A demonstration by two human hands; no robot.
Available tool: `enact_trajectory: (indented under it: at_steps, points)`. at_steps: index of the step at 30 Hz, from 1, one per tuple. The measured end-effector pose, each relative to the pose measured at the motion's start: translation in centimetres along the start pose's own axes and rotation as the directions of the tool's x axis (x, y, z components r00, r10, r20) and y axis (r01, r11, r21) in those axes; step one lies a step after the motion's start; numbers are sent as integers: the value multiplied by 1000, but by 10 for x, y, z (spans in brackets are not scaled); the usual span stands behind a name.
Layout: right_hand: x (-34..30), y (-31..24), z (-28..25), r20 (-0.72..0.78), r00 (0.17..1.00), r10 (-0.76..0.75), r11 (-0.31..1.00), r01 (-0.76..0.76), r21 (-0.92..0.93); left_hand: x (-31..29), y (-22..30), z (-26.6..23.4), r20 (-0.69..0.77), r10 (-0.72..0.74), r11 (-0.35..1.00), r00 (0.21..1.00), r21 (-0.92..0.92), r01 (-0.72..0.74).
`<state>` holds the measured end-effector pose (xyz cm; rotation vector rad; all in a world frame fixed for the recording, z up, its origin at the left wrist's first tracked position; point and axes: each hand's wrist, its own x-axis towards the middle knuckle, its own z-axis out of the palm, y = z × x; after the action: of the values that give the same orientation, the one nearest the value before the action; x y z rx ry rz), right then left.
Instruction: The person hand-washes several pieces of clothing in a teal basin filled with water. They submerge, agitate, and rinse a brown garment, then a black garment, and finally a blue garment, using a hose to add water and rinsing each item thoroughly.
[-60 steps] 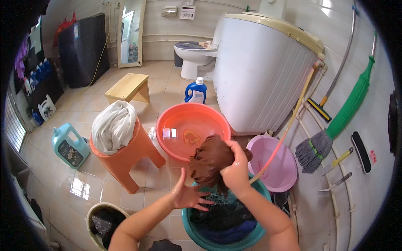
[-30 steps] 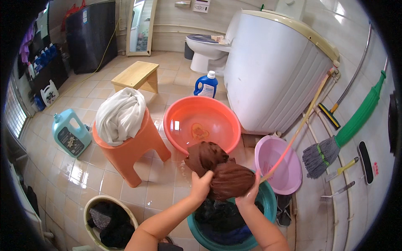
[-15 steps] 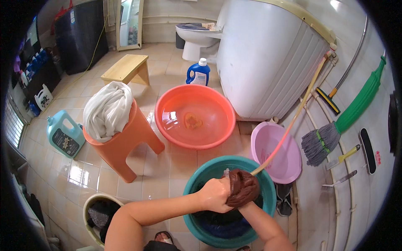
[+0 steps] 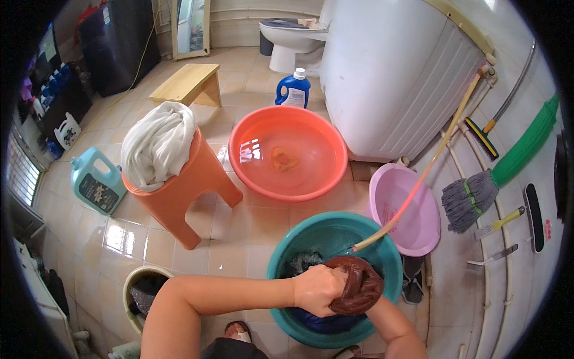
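Observation:
A bunched, wet brown cloth (image 4: 357, 288) is held over the teal basin (image 4: 275, 261). My left hand (image 4: 320, 290) is closed tightly on its left side in a fist. From the lower right my right hand (image 4: 375, 306) reaches into the bundle; the cloth covers most of its fingers, and it grips the bundle from that side. Dark blue fabric (image 4: 326, 321) lies in the basin below, with foamy water (image 4: 304, 261) beside it. Just beyond the cloth, water runs from the end of a yellow-pink hose (image 4: 382, 232) into the basin.
An orange basin (image 4: 235, 173) of water stands ahead, a pink basin (image 4: 435, 236) to the right. White cloth (image 4: 158, 143) lies on an orange stool (image 4: 173, 209). A bucket (image 4: 133, 275) holds dark fabric at lower left. A mop (image 4: 472, 203) hangs by the right wall.
Both hands and the brown cloth have come nearer to me across the basin. The hose end and its running water now show beyond them. The whole view has shifted slightly.

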<state>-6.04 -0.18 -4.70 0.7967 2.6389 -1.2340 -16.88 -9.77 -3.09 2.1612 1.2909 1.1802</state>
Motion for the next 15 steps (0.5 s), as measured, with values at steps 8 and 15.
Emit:
enact_trajectory:
  at_steps: [8,15]
  points:
    - [20,-71,-15,111,976,190,915,-135,-381,-39,-26,-25,-205,-333,933,921,-215,289]
    - [37,-11,24,342,939,-26,479,-289,829,-96,0,-114,-489,-828,545,275,-816,190]
